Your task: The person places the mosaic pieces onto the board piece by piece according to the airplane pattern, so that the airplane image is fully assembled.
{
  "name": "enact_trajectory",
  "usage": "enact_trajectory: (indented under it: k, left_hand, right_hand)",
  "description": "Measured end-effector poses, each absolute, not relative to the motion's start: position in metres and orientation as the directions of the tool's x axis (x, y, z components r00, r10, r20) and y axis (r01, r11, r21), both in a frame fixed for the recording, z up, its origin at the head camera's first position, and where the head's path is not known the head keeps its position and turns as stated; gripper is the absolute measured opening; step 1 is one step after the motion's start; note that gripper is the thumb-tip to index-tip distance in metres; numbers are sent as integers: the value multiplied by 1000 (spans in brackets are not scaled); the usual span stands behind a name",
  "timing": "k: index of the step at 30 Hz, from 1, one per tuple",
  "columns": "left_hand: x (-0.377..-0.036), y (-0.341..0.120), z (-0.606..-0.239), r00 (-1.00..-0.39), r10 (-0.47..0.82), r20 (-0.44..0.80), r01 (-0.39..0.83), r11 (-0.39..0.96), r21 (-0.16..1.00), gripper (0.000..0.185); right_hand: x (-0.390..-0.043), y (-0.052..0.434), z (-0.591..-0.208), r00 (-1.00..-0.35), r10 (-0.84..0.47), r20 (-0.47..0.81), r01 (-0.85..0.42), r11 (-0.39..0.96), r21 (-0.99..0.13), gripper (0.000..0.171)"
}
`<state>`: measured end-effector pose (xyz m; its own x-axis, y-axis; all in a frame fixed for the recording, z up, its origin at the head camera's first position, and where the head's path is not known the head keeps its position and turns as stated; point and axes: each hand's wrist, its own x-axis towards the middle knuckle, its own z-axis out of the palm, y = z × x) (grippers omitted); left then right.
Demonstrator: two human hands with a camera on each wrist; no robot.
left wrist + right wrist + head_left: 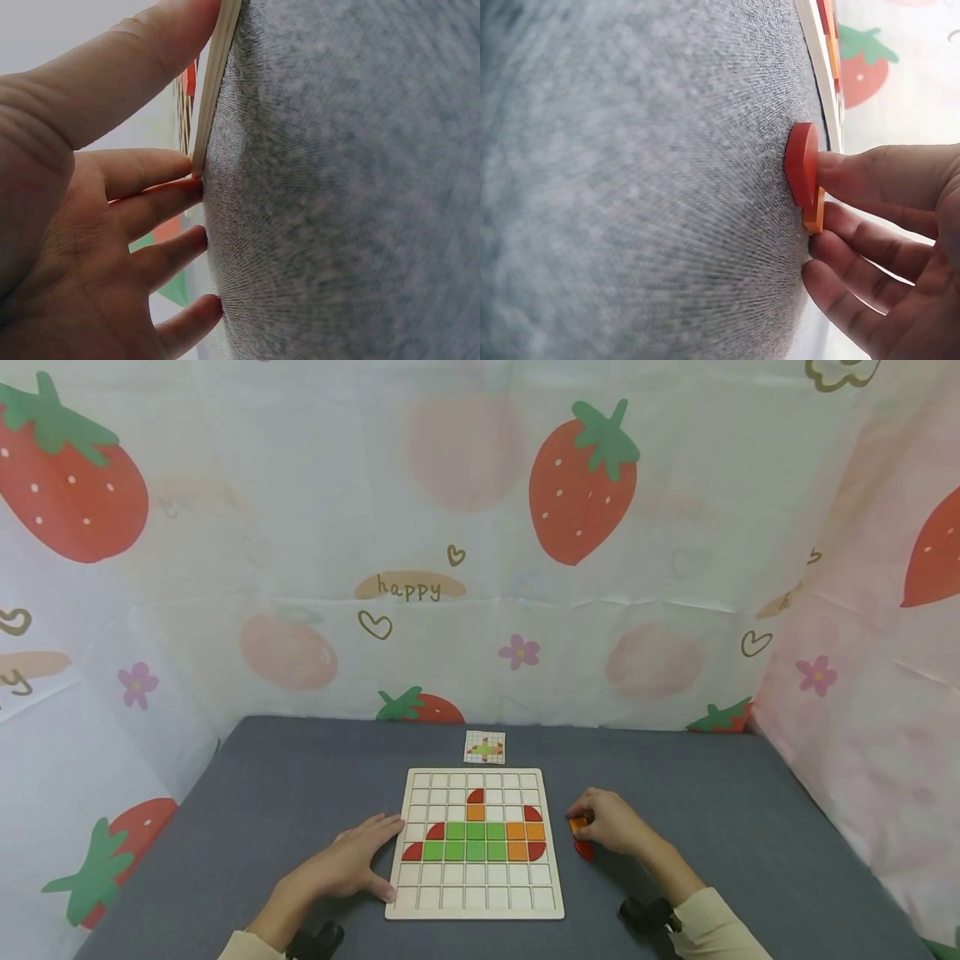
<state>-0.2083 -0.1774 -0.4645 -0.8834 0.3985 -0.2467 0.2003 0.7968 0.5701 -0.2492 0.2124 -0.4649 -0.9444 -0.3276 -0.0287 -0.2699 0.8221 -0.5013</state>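
Observation:
A pale wooden grid board [480,897] lies on the table, with green squares [476,841], orange squares [517,841] and red rounded tiles [436,832] set in its cells. My left hand [352,860] is spread at the board's left edge, thumb and fingertips against the rim, as the left wrist view also shows. To the right of the board, my right hand [615,822] pinches an orange square tile [577,824] between thumb and fingers, low over the cloth. Beside it is a red rounded tile [802,161], its face by my thumb tip.
A small pattern card [484,747] lies just beyond the board's far edge. Grey cloth [315,777] covers the table. A curtain printed with strawberries [585,485] hangs behind and at both sides.

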Motion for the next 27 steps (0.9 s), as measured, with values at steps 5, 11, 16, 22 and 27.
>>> enact_trajectory:
  k: [5,11,16,22,27]
  left_hand:
    - [-208,-177,-464,-883,400,-246,200,793,576,97]
    - [-207,-177,-462,-884,395,-251,193,797,573,97]
    - [-207,-177,-462,-884,395,-250,196,799,568,97]
    - [-207,-177,-462,-884,394,-253,196,801,566,97]
    - [-206,-177,-461,-879,405,-253,202,796,570,98]
  right_hand:
    - [-249,213,-465,-943,-333,-17,-281,822,-496,20]
    - [-250,212,-466,-939,-345,-11,-299,827,-476,20]
    - [-251,214,-467,-936,-351,8,-314,826,-468,20]
    - [-252,215,-468,-936,-351,18,-316,821,-476,20]
    - [-252,215,-468,-941,-338,29,-311,825,-472,19]
